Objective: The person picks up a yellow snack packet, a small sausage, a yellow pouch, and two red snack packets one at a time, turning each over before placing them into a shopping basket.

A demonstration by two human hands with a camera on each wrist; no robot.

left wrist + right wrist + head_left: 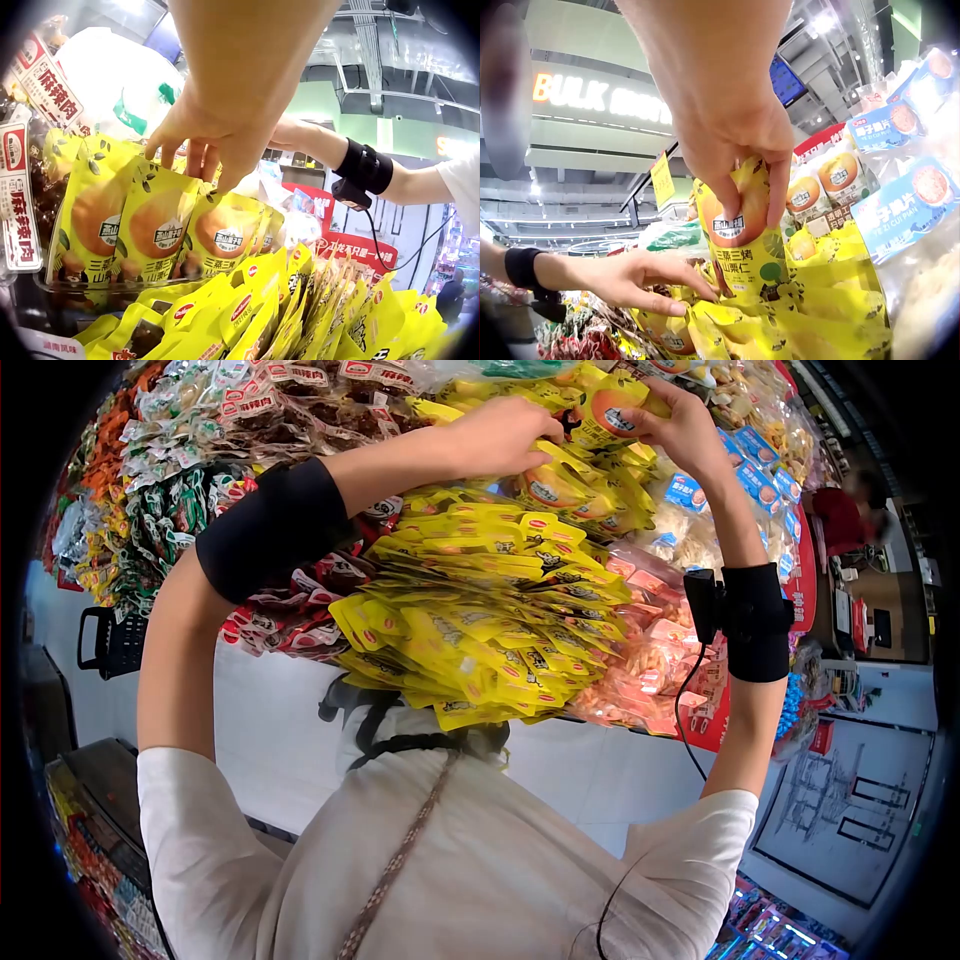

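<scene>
Yellow pouches with an orange round picture (pixel 156 229) stand in a row in the left wrist view. The left hand (pixel 217 135) reaches over them, its fingertips at their top edges; whether it grips one cannot be told. In the right wrist view the right hand (pixel 731 127) pinches one such pouch (pixel 742 247) by its upper part, holding it upright above the others. The left hand (pixel 649 279) lies beside it with fingers extended over neighbouring pouches. From the head, the left hand (pixel 500 438) and right hand (pixel 685 430) are at the far side of the yellow packs.
Flat yellow packets (pixel 490 610) fill the near middle of the display. Blue-labelled bags (pixel 757 485) and pink packs (pixel 655 650) lie at the right, red-labelled brown packs (pixel 300 410) at the back left. A black basket (pixel 112 643) is at the left, and another person (pixel 845 520) at the far right.
</scene>
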